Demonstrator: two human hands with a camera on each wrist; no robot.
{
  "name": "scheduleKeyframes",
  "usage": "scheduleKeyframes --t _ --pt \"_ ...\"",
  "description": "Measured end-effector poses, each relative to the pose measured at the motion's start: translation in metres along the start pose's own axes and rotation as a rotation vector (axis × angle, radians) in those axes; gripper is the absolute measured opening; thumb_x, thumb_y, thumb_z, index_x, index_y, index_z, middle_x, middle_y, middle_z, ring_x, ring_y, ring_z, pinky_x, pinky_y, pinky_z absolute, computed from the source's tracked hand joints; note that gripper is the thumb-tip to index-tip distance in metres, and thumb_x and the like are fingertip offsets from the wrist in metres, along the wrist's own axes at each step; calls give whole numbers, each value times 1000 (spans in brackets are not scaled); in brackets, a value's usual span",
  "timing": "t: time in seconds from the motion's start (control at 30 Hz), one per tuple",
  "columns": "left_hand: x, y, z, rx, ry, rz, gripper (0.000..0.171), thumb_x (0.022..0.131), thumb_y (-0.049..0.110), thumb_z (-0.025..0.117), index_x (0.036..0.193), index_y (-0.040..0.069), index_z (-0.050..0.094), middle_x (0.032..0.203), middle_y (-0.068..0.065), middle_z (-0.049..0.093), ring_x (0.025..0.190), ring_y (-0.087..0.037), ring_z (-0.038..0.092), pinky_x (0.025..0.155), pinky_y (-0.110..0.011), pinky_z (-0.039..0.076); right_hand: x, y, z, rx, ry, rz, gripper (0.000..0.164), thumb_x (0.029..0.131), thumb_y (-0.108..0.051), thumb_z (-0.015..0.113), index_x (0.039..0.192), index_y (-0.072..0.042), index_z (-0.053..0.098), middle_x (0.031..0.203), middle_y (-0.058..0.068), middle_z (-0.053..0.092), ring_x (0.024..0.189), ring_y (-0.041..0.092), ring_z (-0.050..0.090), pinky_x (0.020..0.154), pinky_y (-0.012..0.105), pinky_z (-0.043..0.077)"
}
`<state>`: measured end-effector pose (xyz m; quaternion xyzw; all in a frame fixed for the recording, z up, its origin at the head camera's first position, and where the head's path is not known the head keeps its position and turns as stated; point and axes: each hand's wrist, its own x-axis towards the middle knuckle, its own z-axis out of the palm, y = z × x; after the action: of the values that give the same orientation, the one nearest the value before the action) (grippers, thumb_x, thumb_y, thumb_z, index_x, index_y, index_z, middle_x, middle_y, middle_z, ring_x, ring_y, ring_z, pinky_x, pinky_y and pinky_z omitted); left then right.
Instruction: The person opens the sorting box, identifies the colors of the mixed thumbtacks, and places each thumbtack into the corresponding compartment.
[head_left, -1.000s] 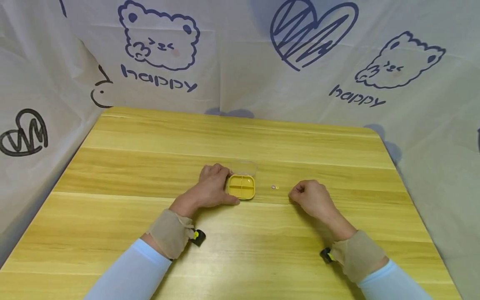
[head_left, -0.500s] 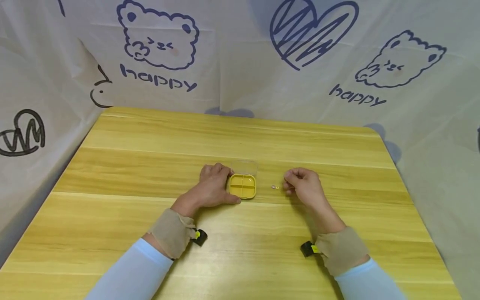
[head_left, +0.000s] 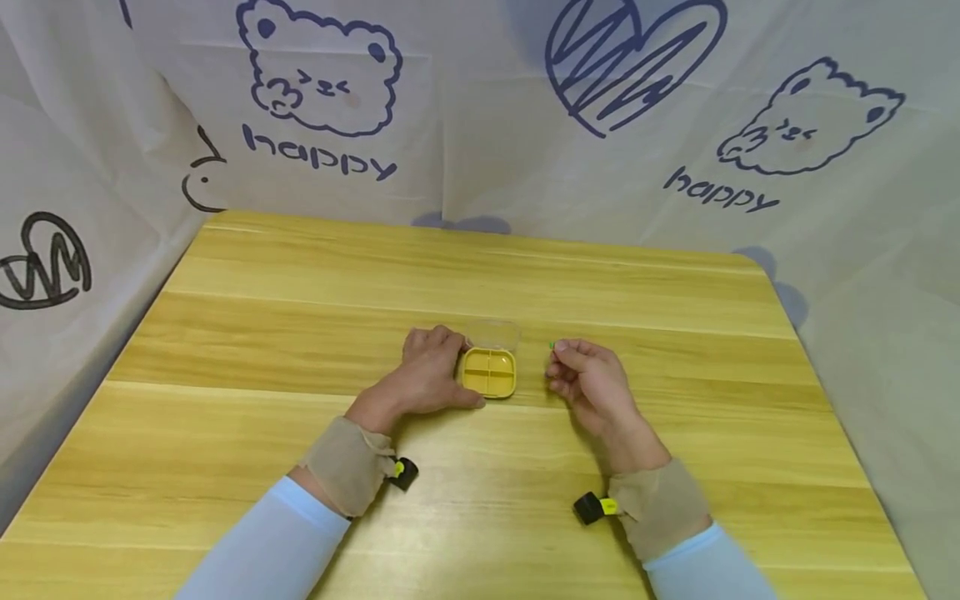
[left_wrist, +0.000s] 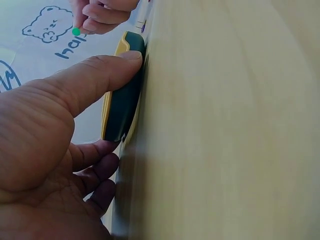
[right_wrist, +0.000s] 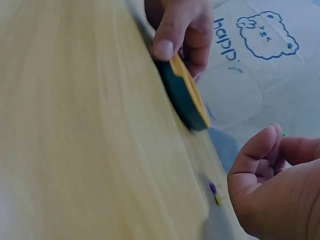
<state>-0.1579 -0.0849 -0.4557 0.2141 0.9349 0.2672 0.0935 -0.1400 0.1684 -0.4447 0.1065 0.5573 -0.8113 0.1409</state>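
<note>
A small yellow pill box (head_left: pixel 489 385) with several compartments lies mid-table, its transparent lid (head_left: pixel 492 333) swung back. Its outer side (left_wrist: pixel 125 105) looks dark green in the left wrist view. My left hand (head_left: pixel 431 375) grips the box from the left, thumb along the near edge and fingers behind. To the right of the box, my right hand (head_left: pixel 596 383) pinches a small round green pill (left_wrist: pixel 76 31) between thumb and index finger. Below that hand, a tiny purple and yellow pair of pieces (right_wrist: pixel 215 193) lies on the table; in the head view the hand covers their spot.
The wooden table (head_left: pixel 480 517) stretches out around both hands. White cloth (head_left: pixel 480 125) with drawn bears and hearts hangs behind and at the sides. Each wrist carries a wrapped band with a small black camera (head_left: pixel 588 507).
My right hand has moved left toward the box and turned, bringing the green pill into sight at its fingertips. The left hand stays on the box, nearly still.
</note>
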Motion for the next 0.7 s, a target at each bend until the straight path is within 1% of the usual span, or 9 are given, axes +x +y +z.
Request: scheduleKeyframes --t 0.07,0.13,0.2,0.3,0.37,0.47,0.6,0.7 --pt "0 0 0 0 -1 0 75 68 50 82 122 7 53 120 -12 50 111 -33 34 103 -51 21 -2 2 2 132 -29 35 14 98 -13 56 99 1 58 81 3 64 68 12 58 58 22 49" --pt "0 0 0 1 1 -2 75 67 50 82 122 7 53 120 -12 50 111 -33 34 103 -51 21 -3 5 4 276 -70 85 10 99 -13 54 95 -4 58 82 3 63 70 12 56 60 23 47" --pt "0 0 0 4 2 -5 75 67 50 82 122 7 54 119 -12 50 111 -33 34 103 -51 21 -4 8 6 421 -121 143 10 99 -13 52 95 -6 57 84 2 61 70 12 52 61 24 44" --pt "0 0 0 11 10 -4 75 67 50 82 121 7 54 118 -12 51 110 -32 35 102 -50 22 -6 12 8 583 -205 217 9 100 -14 50 96 -7 54 85 2 58 69 13 47 62 25 41" --pt "1 1 1 16 14 -1 74 67 51 82 120 7 54 117 -11 51 109 -32 36 101 -50 23 -6 15 10 645 -253 247 9 101 -14 49 96 -7 52 85 2 56 69 13 45 63 25 39" --pt "2 1 1 17 18 3 74 67 51 82 120 7 54 116 -11 51 108 -32 37 100 -49 24 -6 18 12 697 -293 265 11 101 -14 47 94 -7 51 84 2 55 68 13 43 62 25 39" --pt "3 1 3 17 19 5 75 66 51 82 119 7 54 116 -12 51 108 -31 37 100 -49 24 -4 22 11 732 -317 250 13 101 -15 46 94 -6 52 84 3 55 69 14 44 62 25 39" --pt "3 2 3 23 19 6 74 66 51 82 119 7 54 116 -11 52 108 -31 38 99 -49 24 -1 24 10 768 -358 229 14 102 -16 44 95 -6 52 85 4 55 71 14 44 62 25 39"
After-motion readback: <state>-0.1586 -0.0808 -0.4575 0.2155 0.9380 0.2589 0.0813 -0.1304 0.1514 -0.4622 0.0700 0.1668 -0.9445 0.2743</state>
